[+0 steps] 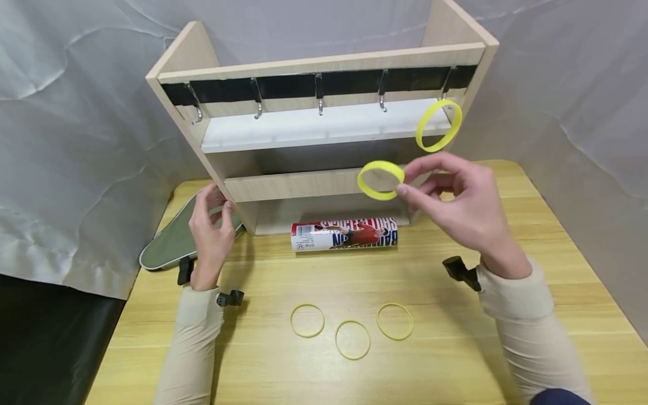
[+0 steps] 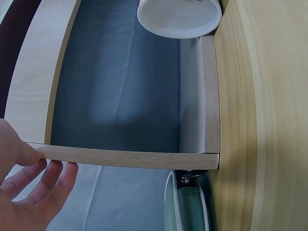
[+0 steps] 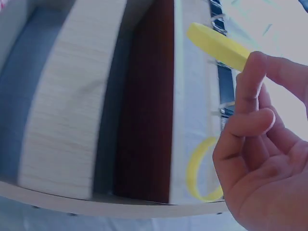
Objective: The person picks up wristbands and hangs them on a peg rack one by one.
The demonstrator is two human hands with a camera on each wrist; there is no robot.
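Observation:
My right hand (image 1: 463, 202) pinches a yellow ring (image 1: 381, 180) between thumb and index finger, in front of the wooden hook rack (image 1: 324, 66). The right wrist view shows this ring (image 3: 216, 45) at the fingertips, with the other fingers curled. A second yellow ring (image 1: 439, 126) hangs from the rightmost hook, above the hand. On the left, my left hand (image 1: 212, 230) rests its fingertips against the rack's side panel (image 2: 130, 158), the thumb at the panel's front edge. On the table lie three thin yellow rings (image 1: 307, 337).
A printed shuttlecock tube (image 1: 344, 234) lies across the rack's base front. Behind the left hand is a green racket-shaped case (image 1: 169, 242). Several metal hooks (image 1: 320, 95) line the black strip. The wooden table (image 1: 273, 281) spreads below.

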